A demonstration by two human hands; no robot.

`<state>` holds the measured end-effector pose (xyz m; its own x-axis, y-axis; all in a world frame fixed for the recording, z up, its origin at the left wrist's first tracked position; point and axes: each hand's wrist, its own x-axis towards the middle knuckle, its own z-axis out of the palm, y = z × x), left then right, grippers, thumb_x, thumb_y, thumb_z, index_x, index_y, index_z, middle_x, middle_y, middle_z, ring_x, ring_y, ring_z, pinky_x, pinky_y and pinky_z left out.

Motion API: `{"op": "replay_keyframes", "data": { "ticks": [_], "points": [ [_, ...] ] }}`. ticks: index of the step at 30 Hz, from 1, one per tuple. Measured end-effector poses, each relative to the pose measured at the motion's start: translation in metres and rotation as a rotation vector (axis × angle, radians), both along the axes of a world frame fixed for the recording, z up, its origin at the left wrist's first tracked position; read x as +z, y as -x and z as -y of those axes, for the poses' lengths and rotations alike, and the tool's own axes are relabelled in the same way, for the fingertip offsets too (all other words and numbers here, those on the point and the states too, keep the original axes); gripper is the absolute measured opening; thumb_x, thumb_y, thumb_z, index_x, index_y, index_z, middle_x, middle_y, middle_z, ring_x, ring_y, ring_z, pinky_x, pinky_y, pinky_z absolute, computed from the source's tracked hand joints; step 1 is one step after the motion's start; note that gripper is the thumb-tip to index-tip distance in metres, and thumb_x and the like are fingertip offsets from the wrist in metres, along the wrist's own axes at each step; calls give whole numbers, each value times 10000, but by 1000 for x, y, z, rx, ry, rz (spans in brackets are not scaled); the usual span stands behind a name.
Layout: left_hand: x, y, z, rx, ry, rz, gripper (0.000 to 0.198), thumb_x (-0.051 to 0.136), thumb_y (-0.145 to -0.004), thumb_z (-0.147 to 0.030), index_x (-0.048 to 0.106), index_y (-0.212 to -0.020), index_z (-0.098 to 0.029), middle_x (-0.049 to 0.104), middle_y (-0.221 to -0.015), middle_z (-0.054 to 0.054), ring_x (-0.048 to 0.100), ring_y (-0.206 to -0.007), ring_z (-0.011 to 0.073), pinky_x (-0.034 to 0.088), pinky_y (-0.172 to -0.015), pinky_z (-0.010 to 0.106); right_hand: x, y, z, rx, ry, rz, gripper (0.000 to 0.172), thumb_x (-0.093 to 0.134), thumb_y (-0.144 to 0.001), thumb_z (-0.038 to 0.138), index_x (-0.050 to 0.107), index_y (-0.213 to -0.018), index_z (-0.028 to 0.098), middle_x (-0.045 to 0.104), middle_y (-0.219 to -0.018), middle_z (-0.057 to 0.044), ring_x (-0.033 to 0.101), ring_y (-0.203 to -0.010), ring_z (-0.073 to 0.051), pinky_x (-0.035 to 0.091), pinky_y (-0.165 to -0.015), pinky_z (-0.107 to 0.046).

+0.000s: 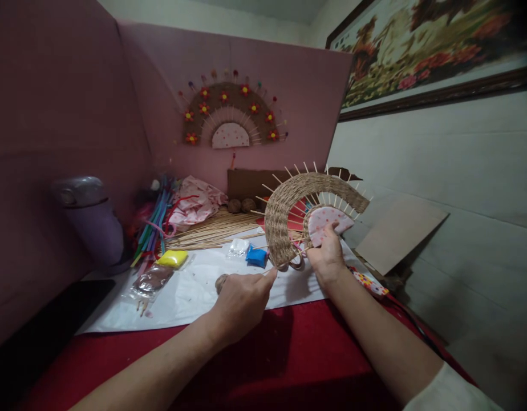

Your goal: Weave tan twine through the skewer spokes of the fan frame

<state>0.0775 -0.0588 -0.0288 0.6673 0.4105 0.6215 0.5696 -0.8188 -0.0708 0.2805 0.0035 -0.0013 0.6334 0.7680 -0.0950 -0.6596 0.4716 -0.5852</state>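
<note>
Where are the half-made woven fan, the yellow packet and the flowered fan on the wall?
half-made woven fan [277,217], head view, woven band.
yellow packet [173,258], head view, its middle.
flowered fan [235,98], head view, brown arc.

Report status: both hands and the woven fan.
Right hand grips woven fan by its pink base. Left hand pinches its lower woven end. Blue packet lies close behind.

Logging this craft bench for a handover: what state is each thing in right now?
woven fan, unfinished, spoke tips bare, held upright off the table.
right hand, gripping the fan's pink base.
left hand, pinching the fan's lower edge.
finished fan, hanging on the pink board.
sticks, lying loose.
</note>
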Motion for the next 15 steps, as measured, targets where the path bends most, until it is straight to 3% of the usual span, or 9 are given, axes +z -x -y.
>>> {"op": "replay_keyframes", "data": {
  "ticks": [13, 15],
  "points": [
    [0, 1, -5, 41, 93, -55, 328, 443, -803, -124, 591, -1090, -176, 646, -637, 22, 578, -514, 135, 454, -493, 258, 12, 1, 8, 33, 63, -1, 364, 330, -867, 493, 565, -986, 241, 662, -882, -3, 608, -831, -135, 508, -758, -344],
    [0, 1, -6, 31, 112, -15, 334, 447, -795, -117, 600, -1086, -176, 643, -629, 25, 576, -516, 136, 456, -500, 261, 9, 0, 6, 33, 9, 41, 364, 318, -874, 484, 571, -965, 237, 664, -845, -1, 610, -808, -138, 511, -748, -350]
  ]
}}
